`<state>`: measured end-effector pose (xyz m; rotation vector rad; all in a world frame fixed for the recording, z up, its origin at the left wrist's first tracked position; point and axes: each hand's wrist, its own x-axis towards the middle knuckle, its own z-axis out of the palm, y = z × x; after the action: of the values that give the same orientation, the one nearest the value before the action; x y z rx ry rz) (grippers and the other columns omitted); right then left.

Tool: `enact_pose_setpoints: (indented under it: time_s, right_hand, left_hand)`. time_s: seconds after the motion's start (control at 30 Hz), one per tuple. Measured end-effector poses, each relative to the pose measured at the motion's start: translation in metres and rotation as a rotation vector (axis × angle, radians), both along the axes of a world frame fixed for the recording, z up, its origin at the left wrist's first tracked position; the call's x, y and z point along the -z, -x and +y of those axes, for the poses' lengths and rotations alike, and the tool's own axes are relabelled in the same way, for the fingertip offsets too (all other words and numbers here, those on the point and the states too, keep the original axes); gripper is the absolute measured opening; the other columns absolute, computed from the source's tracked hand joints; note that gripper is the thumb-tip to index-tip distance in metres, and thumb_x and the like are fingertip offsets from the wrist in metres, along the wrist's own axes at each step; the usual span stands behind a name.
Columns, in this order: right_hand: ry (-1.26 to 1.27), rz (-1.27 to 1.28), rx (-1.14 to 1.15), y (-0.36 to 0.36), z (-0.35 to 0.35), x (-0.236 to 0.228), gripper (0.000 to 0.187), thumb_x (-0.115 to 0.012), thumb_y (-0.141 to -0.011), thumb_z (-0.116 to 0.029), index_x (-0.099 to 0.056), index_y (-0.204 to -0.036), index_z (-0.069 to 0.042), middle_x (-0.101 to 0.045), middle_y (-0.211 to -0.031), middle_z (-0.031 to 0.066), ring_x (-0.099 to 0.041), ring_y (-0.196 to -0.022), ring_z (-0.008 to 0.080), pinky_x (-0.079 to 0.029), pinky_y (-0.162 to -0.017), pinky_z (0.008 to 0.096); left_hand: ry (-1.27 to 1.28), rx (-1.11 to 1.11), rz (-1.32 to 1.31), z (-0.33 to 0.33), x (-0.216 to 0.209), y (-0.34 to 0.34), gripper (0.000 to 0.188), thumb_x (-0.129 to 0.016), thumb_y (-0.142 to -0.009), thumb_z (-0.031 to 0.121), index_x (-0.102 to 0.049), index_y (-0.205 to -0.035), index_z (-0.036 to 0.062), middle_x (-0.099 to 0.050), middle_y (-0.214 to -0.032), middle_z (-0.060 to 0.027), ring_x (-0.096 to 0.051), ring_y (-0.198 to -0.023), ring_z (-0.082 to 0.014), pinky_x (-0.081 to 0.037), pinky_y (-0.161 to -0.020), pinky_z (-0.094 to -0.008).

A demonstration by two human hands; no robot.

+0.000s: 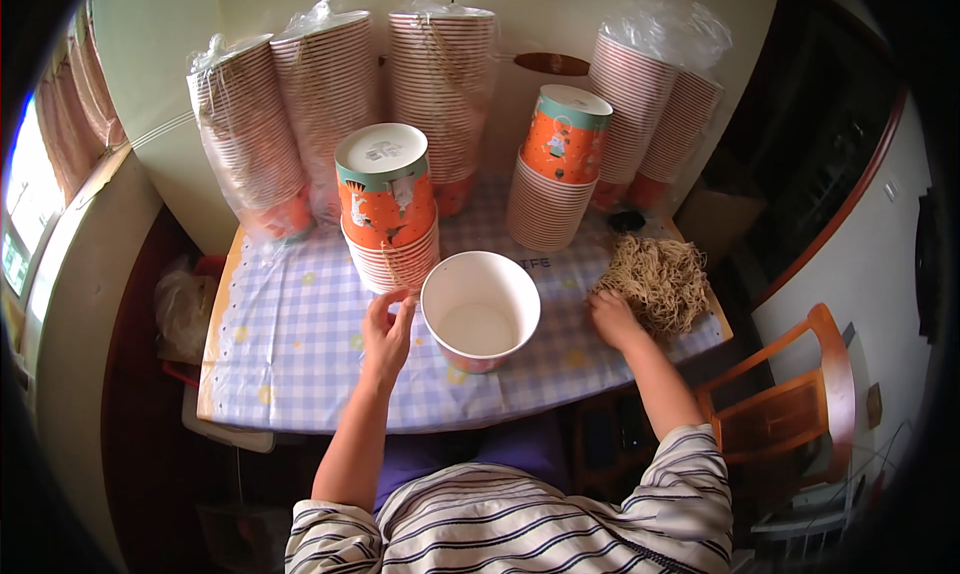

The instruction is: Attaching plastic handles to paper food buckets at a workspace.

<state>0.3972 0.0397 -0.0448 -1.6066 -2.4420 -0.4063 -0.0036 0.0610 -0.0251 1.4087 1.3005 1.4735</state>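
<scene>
A white-lined paper bucket [480,324] stands mouth up near the table's front, its inside bare. Just left of its rim is my left hand [386,336], thumb and forefinger drawn together in a pinch; whatever they hold is too small to make out. Behind that hand rises a stack of upside-down orange buckets [387,204] with a green band near the top. At the table's right, my right hand [612,316] has its fingers curled into the edge of a tangled heap of tan cords [658,282].
A second stack of upturned buckets [560,164] stands behind the single bucket. Tall plastic-wrapped stacks [440,94] line the back. A blue-and-white checked cloth [310,359] covers the table. On the right is a wooden chair [780,404]; a window [30,214] lies left.
</scene>
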Motion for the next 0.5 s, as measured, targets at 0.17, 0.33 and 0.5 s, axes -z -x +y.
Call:
enact_pose_setpoints:
  time_s: [0.17, 0.33, 0.5]
  right_hand:
    - [-0.009, 0.059, -0.077, 0.013, -0.004, 0.004, 0.005, -0.057, -0.072, -0.004, -0.06, -0.075, -0.005, -0.058, -0.082, 0.0077, -0.054, -0.089, 0.0268, -0.043, -0.08, 0.0377]
    - [0.059, 0.674, -0.146, 0.065, -0.044, -0.003, 0.014, -0.064, -0.066, -0.002, -0.059, -0.078, -0.004, -0.061, -0.078, 0.0106, -0.06, -0.076, 0.0293, -0.049, -0.068, 0.0383]
    - [0.214, 0.748, -0.33, 0.135, -0.09, -0.005, 0.012, -0.062, -0.07, -0.006, -0.056, -0.08, -0.006, -0.059, -0.075, 0.0093, -0.06, -0.069, 0.0283, -0.049, -0.062, 0.0365]
  left_hand:
    - [-0.213, -0.119, 0.171, -0.051, 0.019, 0.005, 0.009, -0.059, -0.082, 0.001, -0.063, -0.091, 0.0027, -0.055, -0.08, -0.0048, -0.043, -0.055, -0.0081, -0.035, -0.05, -0.0225]
    - [-0.071, 0.163, 0.12, -0.108, 0.03, -0.007, 0.011, -0.058, -0.079, -0.003, -0.064, -0.087, 0.0016, -0.057, -0.075, -0.0048, -0.05, -0.055, -0.0079, -0.041, -0.052, -0.0205]
    - [0.353, 0.522, -0.112, -0.128, 0.026, -0.036, 0.018, -0.062, -0.087, 0.013, -0.063, -0.098, -0.0007, -0.056, -0.075, -0.0039, -0.051, -0.06, -0.0052, -0.043, -0.054, -0.0209]
